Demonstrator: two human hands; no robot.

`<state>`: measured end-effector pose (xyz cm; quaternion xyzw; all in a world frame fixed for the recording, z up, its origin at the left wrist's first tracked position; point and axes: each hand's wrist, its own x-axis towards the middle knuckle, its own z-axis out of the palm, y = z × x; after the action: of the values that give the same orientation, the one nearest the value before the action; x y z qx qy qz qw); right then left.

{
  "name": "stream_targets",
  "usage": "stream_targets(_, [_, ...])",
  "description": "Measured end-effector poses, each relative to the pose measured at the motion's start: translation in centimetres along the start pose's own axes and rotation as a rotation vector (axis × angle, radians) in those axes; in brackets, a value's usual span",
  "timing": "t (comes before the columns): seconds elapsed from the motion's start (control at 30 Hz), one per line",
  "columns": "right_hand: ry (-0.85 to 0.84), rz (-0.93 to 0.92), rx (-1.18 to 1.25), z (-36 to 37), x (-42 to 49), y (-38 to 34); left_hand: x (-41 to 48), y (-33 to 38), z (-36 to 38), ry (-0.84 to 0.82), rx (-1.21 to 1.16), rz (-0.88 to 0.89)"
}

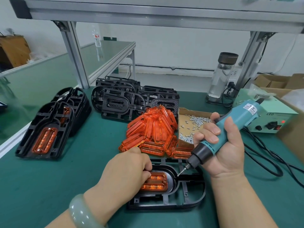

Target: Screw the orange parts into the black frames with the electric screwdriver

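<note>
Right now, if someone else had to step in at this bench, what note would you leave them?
Left hand holds an orange part down in the black frame nearest you. Right hand grips the electric screwdriver, bit angled down just right of that part, not seated on it.
Loose orange parts are heaped mid-table, screws in the cardboard tray beside them.
Done: finished frames stacked at the left, orange fitted.
Left: drive the screws in this part; I cannot tell whether any is in. Then work through the empty frames stacked at the back.
</note>
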<state>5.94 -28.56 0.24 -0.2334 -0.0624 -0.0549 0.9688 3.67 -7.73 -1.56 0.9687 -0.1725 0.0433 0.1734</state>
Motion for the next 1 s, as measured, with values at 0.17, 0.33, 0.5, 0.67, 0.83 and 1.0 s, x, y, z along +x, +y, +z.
stream_targets(0.17, [-0.010,-0.001,0.006,-0.1,0.0,0.0,-0.4,0.2,-0.7,-0.056,-0.103,0.084])
stream_targets(0.33, [-0.035,0.001,0.012,-0.2,0.0,0.0,-0.3,0.9,-0.6,-0.153,0.012,0.152])
stream_targets(0.5, [-0.016,-0.005,0.025,-0.1,0.0,0.0,0.1,1.1,-0.1,-0.147,0.025,0.149])
stream_targets(0.67, [-0.005,-0.019,0.032,-0.1,-0.1,-0.4,0.4,0.9,-0.4,-0.184,-0.051,0.153])
stream_targets(0.83, [-0.019,-0.021,0.054,-0.3,0.0,-1.2,3.1,1.7,-1.9,-0.028,-0.139,0.151])
stream_targets(1.0, [-0.059,-0.002,0.069,-0.5,0.4,-1.6,8.9,4.5,-2.0,0.047,-0.146,0.228])
